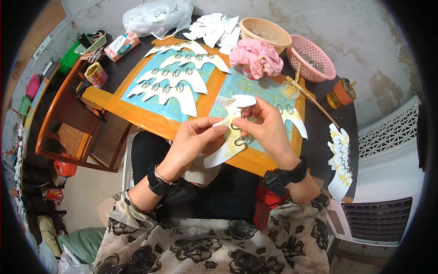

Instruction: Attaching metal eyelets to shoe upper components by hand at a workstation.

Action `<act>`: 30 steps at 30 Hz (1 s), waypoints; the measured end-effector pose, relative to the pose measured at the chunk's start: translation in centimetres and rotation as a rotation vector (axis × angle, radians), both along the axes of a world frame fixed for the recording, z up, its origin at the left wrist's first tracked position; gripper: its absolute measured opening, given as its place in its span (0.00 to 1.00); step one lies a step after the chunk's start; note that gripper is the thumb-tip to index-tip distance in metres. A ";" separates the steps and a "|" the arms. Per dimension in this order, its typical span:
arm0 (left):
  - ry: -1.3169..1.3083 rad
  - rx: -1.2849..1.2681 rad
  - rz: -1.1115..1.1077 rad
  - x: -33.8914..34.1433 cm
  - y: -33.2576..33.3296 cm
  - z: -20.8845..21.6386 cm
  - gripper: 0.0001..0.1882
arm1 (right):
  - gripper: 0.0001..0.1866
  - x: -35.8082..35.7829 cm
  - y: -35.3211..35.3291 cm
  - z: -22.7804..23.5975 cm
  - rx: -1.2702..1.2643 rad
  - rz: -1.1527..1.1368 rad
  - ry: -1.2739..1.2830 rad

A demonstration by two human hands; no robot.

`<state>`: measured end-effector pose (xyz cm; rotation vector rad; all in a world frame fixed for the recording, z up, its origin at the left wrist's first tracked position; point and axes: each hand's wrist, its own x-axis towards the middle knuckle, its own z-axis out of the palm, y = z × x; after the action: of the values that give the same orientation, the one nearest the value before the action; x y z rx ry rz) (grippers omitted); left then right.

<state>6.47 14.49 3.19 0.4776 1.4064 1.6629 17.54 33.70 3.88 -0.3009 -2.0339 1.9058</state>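
Closest in, the two hands meet over the near edge of the board (137, 119). The left hand (194, 137) pinches the lower left edge of a cream card cutout (223, 153) between thumb and fingers. The right hand (264, 128) is closed on the cutout's upper part, fingertips at a small metal ring (240, 140) set in the card. So the cutout is held in the air between both hands, just above the person's lap, and both grips are clamped on it.

The cutout looks thin, light and fairly stiff, though it would likely crease or tear at its narrow points. Its flat edges seem the safest place to take hold, as the left hand does, well away from the ring. The ring looks small and slippery, and probably calls for fingertips.

Beyond the hands, on the board's blue panels, lie more ringed cutouts (169, 82) in overlapping rows. A stack of the same pieces (340, 160) hangs at the right edge of the table (328, 132).

Farther back are a pink cloth (258, 57), a tan basket (267, 32) and a pink basket (312, 57). An orange-lidded jar (342, 93) stands to the right. At the left stand a round printed tin (96, 74) and a pink and white tissue pack (121, 45). Blank white pieces (212, 27) and a white plastic bag (157, 16) lie at the far edge.
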 end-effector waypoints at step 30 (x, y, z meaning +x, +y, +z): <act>-0.040 -0.017 -0.002 1.2 1.0 0.5 0.14 | 0.17 0.3 0.2 0.3 -0.122 0.024 0.013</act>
<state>7.64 15.54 3.74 0.4336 1.3890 1.6486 17.87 33.85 4.21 -0.2937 -1.9256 2.0451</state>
